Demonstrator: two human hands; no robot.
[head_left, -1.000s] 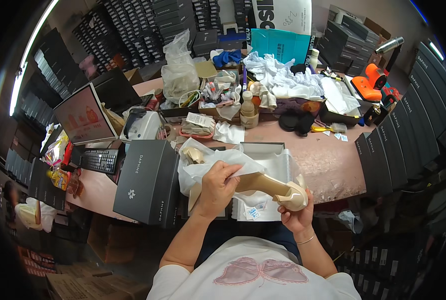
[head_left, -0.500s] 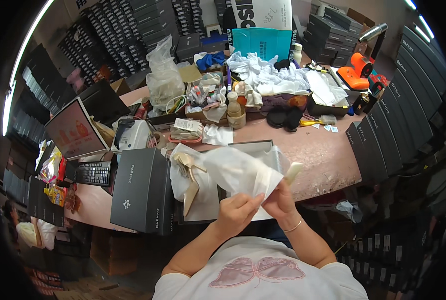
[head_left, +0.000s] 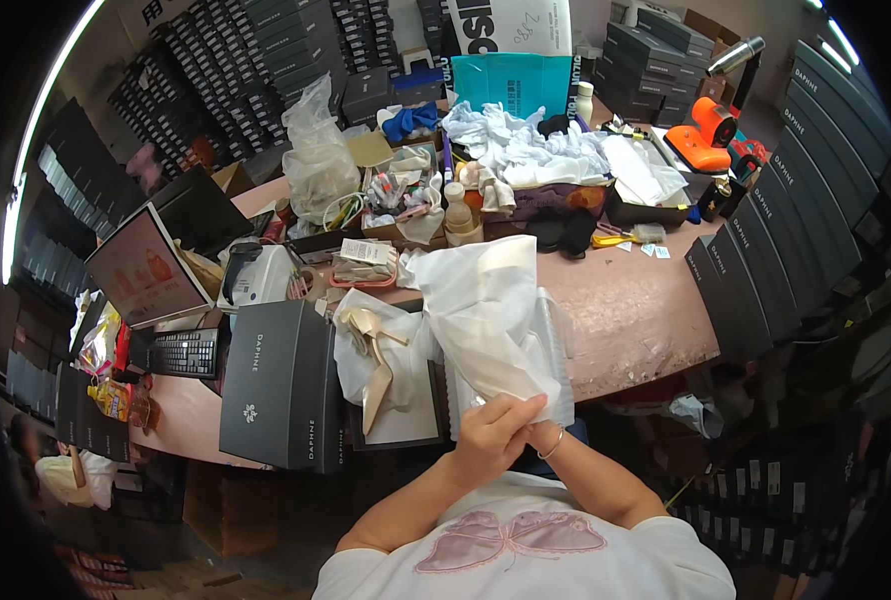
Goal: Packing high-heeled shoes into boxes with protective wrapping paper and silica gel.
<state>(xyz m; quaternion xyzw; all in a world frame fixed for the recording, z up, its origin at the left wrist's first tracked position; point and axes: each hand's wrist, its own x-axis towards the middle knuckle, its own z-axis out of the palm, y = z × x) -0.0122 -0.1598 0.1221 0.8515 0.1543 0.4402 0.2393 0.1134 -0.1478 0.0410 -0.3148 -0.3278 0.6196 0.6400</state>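
The beige shoe has been wrapped out of sight; the white tissue sheet point(head_left: 486, 310) is pinched by both hands, left hand point(head_left: 488, 440) and right hand point(head_left: 538, 432). The thin tissue could be torn if tugged; the heeled shoe point(head_left: 376, 365) lies at nine o'clock.

Dark grey box lid point(head_left: 284, 385) stands right of lit laptop screen point(head_left: 144, 268).

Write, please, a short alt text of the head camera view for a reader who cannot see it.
Both hands, left hand and right hand, pinch the lower edge of a white tissue-paper bundle over a cluttered pink table. Beside it, a beige high-heeled shoe lies in an open shoebox, next to a black box lid.
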